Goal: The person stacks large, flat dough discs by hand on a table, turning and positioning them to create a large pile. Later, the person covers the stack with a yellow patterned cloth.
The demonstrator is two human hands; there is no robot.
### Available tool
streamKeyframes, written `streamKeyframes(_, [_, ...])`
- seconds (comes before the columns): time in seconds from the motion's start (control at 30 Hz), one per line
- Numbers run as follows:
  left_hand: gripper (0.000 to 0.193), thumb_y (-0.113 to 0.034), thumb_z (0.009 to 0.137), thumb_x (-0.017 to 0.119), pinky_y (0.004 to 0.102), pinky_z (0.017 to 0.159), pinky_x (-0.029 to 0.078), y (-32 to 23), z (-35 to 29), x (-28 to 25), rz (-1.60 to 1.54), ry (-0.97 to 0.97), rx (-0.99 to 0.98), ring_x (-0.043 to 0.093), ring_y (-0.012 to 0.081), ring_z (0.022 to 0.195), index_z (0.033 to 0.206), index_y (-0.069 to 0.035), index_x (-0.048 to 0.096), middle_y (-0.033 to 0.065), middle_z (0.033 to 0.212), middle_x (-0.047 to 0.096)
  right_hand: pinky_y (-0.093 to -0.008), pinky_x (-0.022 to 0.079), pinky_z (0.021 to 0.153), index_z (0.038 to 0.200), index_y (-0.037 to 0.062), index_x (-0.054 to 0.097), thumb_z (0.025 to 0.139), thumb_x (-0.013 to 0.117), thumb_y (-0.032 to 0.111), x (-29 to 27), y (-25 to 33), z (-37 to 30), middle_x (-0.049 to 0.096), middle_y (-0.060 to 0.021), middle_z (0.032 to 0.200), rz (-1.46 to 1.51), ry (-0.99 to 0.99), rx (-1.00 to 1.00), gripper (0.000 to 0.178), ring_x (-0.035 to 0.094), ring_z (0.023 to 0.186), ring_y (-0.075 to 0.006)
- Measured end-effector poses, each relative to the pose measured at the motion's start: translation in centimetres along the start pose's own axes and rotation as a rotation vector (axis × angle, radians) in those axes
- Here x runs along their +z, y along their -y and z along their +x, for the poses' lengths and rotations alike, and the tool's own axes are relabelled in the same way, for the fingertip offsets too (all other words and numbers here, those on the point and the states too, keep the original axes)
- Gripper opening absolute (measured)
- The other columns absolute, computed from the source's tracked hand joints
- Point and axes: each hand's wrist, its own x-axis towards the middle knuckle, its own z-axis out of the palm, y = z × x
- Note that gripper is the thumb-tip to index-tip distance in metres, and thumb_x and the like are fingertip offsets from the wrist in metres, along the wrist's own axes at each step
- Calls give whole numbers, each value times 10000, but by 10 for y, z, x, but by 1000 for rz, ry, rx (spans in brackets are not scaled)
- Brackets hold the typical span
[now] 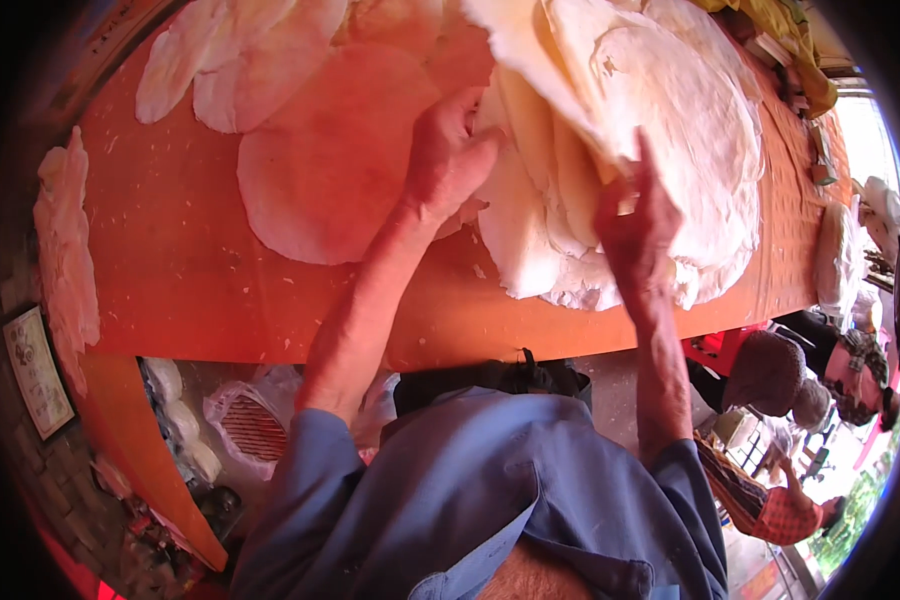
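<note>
Large, thin, pale round sheets that look like flatbread lie in a thick, ragged-edged stack point(695, 110) at the far right of the orange table. My right hand point(638, 215) is closed at the stack's front, thumb and fingers pinching the edge of a lifted flatbread point(540, 62), with the index finger pointing up. That flatbread stands tilted and folded above the others. Beside the stack's left edge, my left hand point(452, 155) is closed with its fingers curled; what they hold is hidden. Left of it, a single flatbread point(325, 150) lies flat, overlapping others behind.
Small white flakes dot the orange table point(170, 270). More pale sheets point(67, 240) hang over its left end. Wrapped white bundles point(838, 255) are at the right end, near yellow cloth point(818, 90). Plastic bags point(250, 425) lie underneath. Other people point(795, 510) are at the right.
</note>
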Motion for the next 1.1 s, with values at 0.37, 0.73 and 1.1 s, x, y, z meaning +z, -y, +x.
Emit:
streamKeyframes(0.37, [368, -30, 831, 633, 295, 847, 529, -101, -58, -82, 15, -360, 81, 646, 183, 962, 1193, 21, 594, 102, 1076, 660, -332, 546, 635, 1312, 12, 527, 822, 615, 34, -55, -25, 29, 688, -138, 762, -62, -167, 285, 498, 699, 675, -239])
streamKeyframes(0.73, [408, -139, 927, 449, 372, 1000, 419, -248, -9, -106, 222, -212, 317, 556, 273, 1143, 1296, 33, 469, 169, 1265, 549, -447, 489, 889, 1263, -1, 538, 721, 790, 267, 0, 42, -27, 632, -205, 1124, 105, 378, -8, 655, 592, 1057, -393])
streamKeyframes(1.1, [217, -167, 925, 536, 334, 787, 501, -203, 47, -72, 92, -124, 392, 625, 203, 897, 1054, 0, 585, 114, 988, 644, -360, 515, 635, 1046, 13, 660, 792, 767, 226, -25, 71, -59, 673, -161, 860, 368, 402, 212, 349, 659, 735, -268])
